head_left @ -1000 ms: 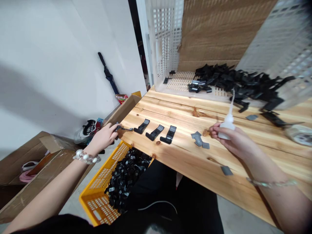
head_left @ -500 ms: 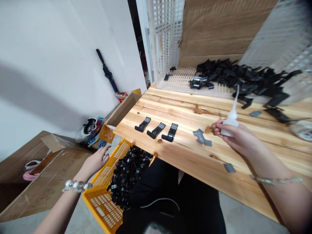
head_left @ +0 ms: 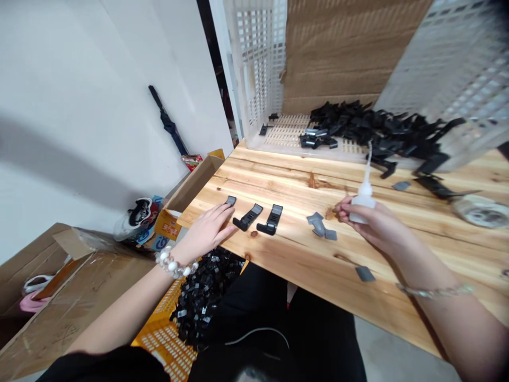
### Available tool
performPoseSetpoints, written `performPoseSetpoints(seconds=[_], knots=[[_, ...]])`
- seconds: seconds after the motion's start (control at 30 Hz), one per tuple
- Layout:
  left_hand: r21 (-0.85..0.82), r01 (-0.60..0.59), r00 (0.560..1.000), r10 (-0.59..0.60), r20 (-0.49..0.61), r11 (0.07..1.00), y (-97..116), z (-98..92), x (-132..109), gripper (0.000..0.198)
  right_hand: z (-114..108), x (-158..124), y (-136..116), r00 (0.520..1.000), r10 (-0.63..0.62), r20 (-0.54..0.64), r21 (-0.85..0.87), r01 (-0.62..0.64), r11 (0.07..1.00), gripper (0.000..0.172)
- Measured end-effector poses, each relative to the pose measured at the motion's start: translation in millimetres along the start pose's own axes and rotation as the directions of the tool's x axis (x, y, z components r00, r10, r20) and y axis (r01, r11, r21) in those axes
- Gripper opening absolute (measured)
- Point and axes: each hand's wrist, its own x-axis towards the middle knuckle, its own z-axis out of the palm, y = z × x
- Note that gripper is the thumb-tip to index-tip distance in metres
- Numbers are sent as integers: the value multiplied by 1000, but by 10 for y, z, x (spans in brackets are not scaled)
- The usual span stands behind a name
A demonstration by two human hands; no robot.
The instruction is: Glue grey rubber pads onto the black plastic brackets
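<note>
So far on the table: three black plastic hook-shaped clips (head_left: 248, 217) lie in a loose row on the pale pine table (head_left: 278, 265), each showing a grey face.
Left hand (head_left: 204, 231): open, fingers stretched flat, the tips resting on the clip farthest left and hiding most of it.
Right hand (head_left: 377, 223): fingers closed around a white squeeze bottle (head_left: 361, 204), whose thin nozzle points upward.
Hands: well apart, with two clips between them.
Nearest the right hand: small flat grey tabs (head_left: 318, 224) sit just beside its fingertips, and a lone one lies nearer the table edge.
Left in bulk: a heap of black parts (head_left: 202, 297) fills the orange-yellow perforated plastic basket (head_left: 165, 337) below the table edge, and a larger black heap (head_left: 377, 130) lies in the white perforated plastic crate (head_left: 258, 58) at the table's far side.
</note>
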Motion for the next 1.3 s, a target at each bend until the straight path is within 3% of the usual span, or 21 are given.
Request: performPoseSetpoints(seconds=[0.07,0.17,0.27,0.33,0.4,0.47,0.6,0.67,0.8,0.9,1.0,1.07,1.17,1.23,1.3], knots=[[25,29,1000,-29,2,999,-78,45,-263,55,14,-9,-5,1000,-6,2,-8,6,1000,22],[59,100,993,-97,-64,993,-230,124,-846,48,44,-26,-15,1000,-15,0,-14,15,1000,20],[59,225,963,-213,-162,973,-353,207,-1386,37,61,-28,-16,1000,-16,-7,-16,16,1000,20],[52,300,935,-283,-215,953,-371,225,-1564,31,61,-21,-9,1000,-14,-11,-22,14,1000,20],[29,331,917,-314,-246,943,-306,198,-1535,30,57,-11,0,1000,-14,-16,-29,14,999,19],[-9,290,923,-282,-260,957,-157,137,-1317,30,53,-5,8,1000,-18,-18,-33,17,999,19],[-52,34,974,-45,-220,998,262,37,-605,37,43,-10,10,1000,-28,-13,-30,27,999,20],[-22,-81,980,75,-184,997,425,36,-265,38,34,-15,7,999,-33,-6,-30,33,999,20],[45,-188,976,192,-105,981,509,70,151,37,22,-14,10,999,-32,10,-39,33,999,22],[109,-112,991,119,-57,988,434,21,153,33,26,-7,21,999,-38,13,-49,39,998,23],[285,54,998,-55,-4,957,325,-122,-76,35,25,9,41,998,-47,37,-67,50,997,22],[382,135,984,-170,59,914,241,-245,-286,37,14,25,58,997,-52,51,-74,55,996,22],[460,198,926,-319,201,866,127,-417,-541,42,-2,40,80,995,-60,75,-82,67,994,21],[470,216,901,-360,241,856,100,-492,-604,43,-3,37,84,994,-68,86,-85,75,994,20],[405,218,921,-324,215,888,151,-511,-560,41,6,24,76,994,-72,80,-94,79,992,18]])
